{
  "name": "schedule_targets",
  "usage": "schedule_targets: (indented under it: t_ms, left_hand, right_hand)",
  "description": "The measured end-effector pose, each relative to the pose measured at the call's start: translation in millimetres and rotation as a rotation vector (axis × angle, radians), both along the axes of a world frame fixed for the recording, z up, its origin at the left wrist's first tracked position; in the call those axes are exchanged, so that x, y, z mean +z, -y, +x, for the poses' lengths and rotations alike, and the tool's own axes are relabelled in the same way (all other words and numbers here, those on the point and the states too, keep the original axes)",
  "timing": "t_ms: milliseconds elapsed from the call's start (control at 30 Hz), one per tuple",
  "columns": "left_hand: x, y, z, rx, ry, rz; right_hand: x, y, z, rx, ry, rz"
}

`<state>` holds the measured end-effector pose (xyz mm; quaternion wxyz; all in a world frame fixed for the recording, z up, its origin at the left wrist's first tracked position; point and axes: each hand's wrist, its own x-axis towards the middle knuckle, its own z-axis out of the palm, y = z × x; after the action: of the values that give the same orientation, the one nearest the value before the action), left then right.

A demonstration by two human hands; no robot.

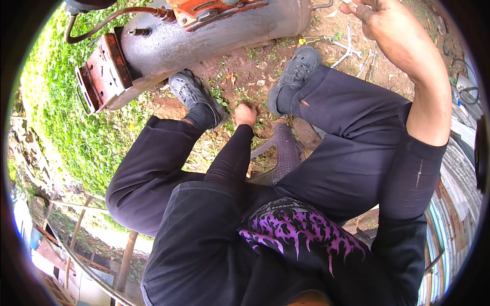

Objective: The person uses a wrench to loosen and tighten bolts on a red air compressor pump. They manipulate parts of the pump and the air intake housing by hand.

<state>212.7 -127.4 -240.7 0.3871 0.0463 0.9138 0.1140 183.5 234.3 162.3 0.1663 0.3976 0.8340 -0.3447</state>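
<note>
Between my shoes my left hand (245, 115) is low over the soil, its back toward me and its fingers curled in. Whatever it may hold is hidden beneath it. My right hand (371, 16) is raised at the upper right, partly cut off by the picture's edge, with the fingers pinched around something small and pale that I cannot make out. In front of me lies a grey metal tank (209, 43) with an orange-red bracket (106, 71) on its left end and an orange-red machine part (204, 11) on top. Neither hand touches the tank.
A yellow-handled screwdriver (315, 39) and several metal wrenches (348, 49) lie on the dirt beyond my right shoe (301, 69). A brown hose (109, 23) curves off the tank's left side. Grass (66, 122) spreads at the left; corrugated sheets (462, 188) are at the right.
</note>
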Motion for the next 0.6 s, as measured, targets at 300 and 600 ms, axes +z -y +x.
schedule_targets:
  t_ms: [300, 600]
  left_hand:
    - [-34.3, 29.0, -8.9, 0.018, 0.048, 0.009]
    - [-28.5, 16.1, -2.3, 0.136, 0.024, 0.009]
  right_hand:
    - [-15.9, -11.3, 6.9, 0.158, -0.162, -0.089]
    - [-14.7, -8.9, -2.1, -0.025, -0.057, -0.259]
